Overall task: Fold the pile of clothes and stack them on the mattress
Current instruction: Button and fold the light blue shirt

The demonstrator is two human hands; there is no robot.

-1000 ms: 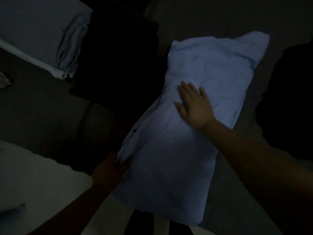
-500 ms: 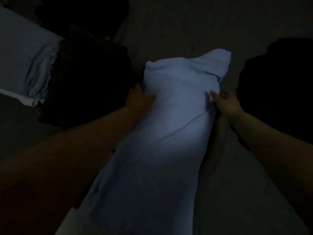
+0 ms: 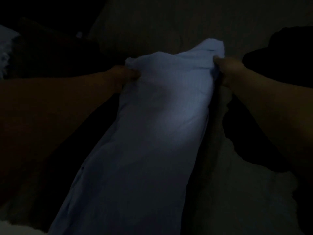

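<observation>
The left hand (image 3: 126, 74) reaches forward, arm outstretched, its grip pinching the left far corner of the blue garment (image 3: 152, 133). The garment lies lengthwise on the dim mattress (image 3: 169, 22), running from the near edge away. The right hand (image 3: 227, 68), arm likewise extended, has its grip clenched on the right far corner. A dark pile (image 3: 284, 53) sits far right.
</observation>
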